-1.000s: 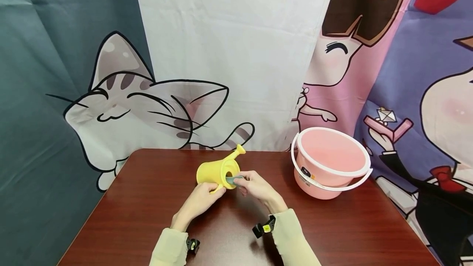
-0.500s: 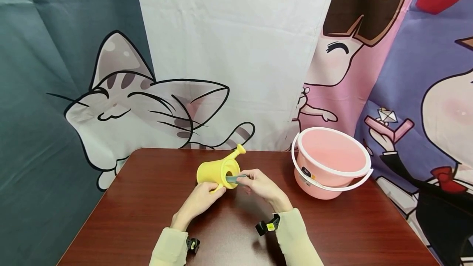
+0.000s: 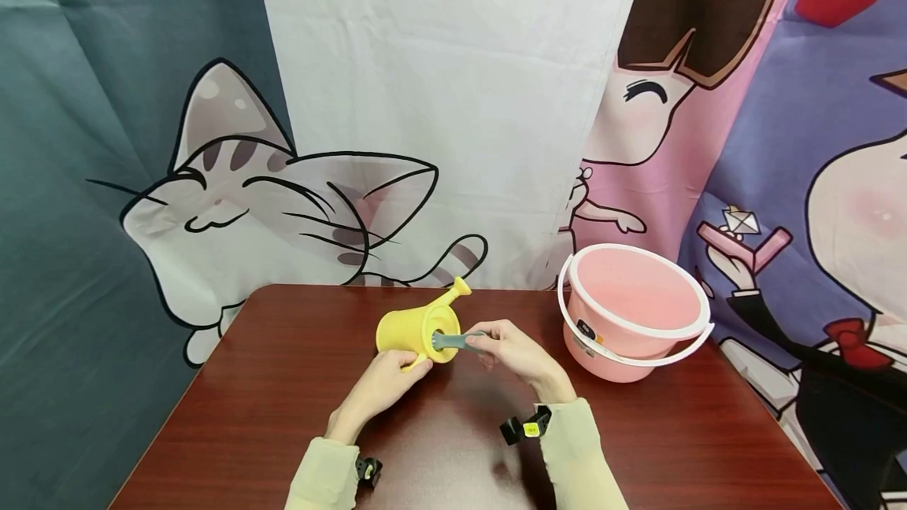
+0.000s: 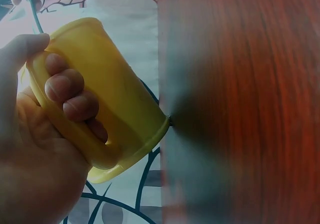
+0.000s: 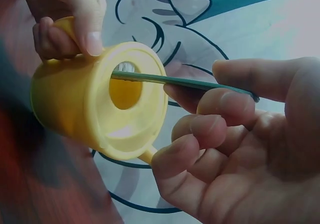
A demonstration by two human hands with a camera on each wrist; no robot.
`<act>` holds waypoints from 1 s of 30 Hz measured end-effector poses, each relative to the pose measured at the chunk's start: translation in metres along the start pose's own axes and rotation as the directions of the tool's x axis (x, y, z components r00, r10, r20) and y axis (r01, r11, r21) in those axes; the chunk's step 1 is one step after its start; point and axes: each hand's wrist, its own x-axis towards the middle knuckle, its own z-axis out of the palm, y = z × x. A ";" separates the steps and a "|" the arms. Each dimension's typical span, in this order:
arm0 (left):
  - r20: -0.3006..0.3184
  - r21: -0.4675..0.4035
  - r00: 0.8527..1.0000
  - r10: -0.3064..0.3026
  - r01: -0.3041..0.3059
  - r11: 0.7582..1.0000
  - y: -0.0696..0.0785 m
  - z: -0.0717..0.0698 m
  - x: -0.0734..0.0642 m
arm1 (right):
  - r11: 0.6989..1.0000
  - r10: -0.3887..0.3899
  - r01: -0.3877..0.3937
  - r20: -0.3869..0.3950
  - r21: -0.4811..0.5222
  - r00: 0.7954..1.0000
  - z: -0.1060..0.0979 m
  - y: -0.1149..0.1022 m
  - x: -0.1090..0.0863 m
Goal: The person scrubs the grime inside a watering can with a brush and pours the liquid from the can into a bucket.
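Observation:
A yellow toy watering can (image 3: 402, 332) is tipped on its side over the table, its round opening facing right and its spout (image 3: 448, 296) pointing up to the right. My left hand (image 3: 383, 384) grips its handle (image 4: 65, 124), fingers curled through the loop. Between thumb and fingers, my right hand (image 3: 520, 356) pinches a thin grey-green brush (image 3: 457, 341). Its head sits at the can's opening, where pale bristles (image 5: 125, 67) show just inside. The brush's far tip is hidden within the can.
A pink bucket (image 3: 615, 352) with a white rim and handle stands on the table's right side. The brown wooden table (image 3: 283, 400) ends at the back against a printed cartoon cloth (image 3: 439, 101). Each wrist wears a small black camera.
My right hand has moved right, drawing the brush partway out of the can, so more of its neck and head shows. The left hand and the can have stayed in place.

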 end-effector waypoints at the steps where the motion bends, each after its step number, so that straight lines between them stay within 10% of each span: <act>1: -0.001 0.000 1.000 0.001 -0.001 1.000 0.000 0.000 0.000 | 1.000 -0.003 0.003 -0.002 0.009 1.000 0.000 0.000 0.001; 30: 0.004 -0.023 1.000 -0.013 0.013 1.000 0.000 0.001 -0.002 | 0.976 0.071 -0.063 -0.035 0.208 0.997 0.031 0.014 0.018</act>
